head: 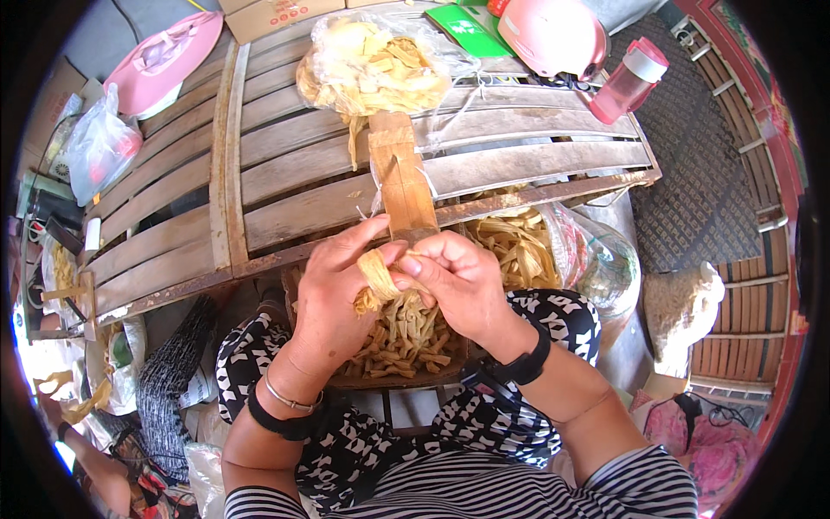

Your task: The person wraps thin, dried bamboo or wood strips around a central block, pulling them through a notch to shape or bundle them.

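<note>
A pale yellow strip of dried plant husk (378,275) is looped around the fingers of my left hand (331,292). My right hand (463,282) pinches the strip's twisted part between thumb and forefinger, close beside the left fingers. Both hands are above a box (421,383) on my lap side, which holds many short knotted pieces of husk (412,331). Just beyond the hands, a wooden board (405,175) lies across the slatted table's edge. At its far end sits an open clear plastic bag of husk strips (382,65).
The slatted table (292,181) has a rusty metal edge. On it are a pink bottle (629,81), a pink helmet (551,32), a green packet (470,29), a pink hat (162,61) and a plastic bag (104,146). More husks (515,246) lie beneath. A co-worker's arm (97,467) shows at lower left.
</note>
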The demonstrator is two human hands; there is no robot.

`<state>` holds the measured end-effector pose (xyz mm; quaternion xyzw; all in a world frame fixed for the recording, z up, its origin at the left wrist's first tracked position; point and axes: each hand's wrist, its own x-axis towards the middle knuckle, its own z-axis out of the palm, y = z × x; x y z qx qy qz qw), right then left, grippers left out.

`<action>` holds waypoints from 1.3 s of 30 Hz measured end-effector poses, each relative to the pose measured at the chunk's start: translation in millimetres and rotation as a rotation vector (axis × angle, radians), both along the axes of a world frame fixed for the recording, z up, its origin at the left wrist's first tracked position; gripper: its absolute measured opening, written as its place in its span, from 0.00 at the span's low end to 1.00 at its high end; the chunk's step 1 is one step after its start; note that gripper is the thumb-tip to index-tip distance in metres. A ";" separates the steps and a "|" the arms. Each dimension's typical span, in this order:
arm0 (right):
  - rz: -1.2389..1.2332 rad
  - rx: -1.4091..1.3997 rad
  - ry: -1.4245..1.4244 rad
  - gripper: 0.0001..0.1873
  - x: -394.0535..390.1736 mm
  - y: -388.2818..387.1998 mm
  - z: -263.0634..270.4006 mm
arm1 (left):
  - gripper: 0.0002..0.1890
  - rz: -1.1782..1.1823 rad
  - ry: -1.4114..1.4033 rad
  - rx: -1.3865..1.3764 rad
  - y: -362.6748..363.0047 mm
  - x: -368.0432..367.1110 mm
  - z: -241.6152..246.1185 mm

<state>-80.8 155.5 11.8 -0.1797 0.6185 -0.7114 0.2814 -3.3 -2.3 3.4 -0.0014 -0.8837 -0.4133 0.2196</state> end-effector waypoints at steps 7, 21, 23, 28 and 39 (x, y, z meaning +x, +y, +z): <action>0.209 0.394 0.886 0.12 -3.2 10.9 -11.5 | 0.11 -0.196 -0.183 -0.117 -2.1 6.0 -10.2; 0.458 -0.029 -0.547 0.24 -15.9 14.2 4.5 | 0.15 0.043 -0.293 0.983 -21.4 11.1 12.0; 0.380 0.066 -0.468 0.23 -5.6 8.5 6.2 | 0.24 -0.147 -0.464 1.050 -19.9 11.1 10.6; 0.274 0.300 -0.179 0.19 -16.2 15.7 4.1 | 0.07 0.044 -0.404 1.121 -9.5 2.3 3.4; -0.204 0.870 0.900 0.10 -67.0 -16.7 -38.7 | 0.08 0.286 -0.281 0.768 -7.0 -47.5 -69.6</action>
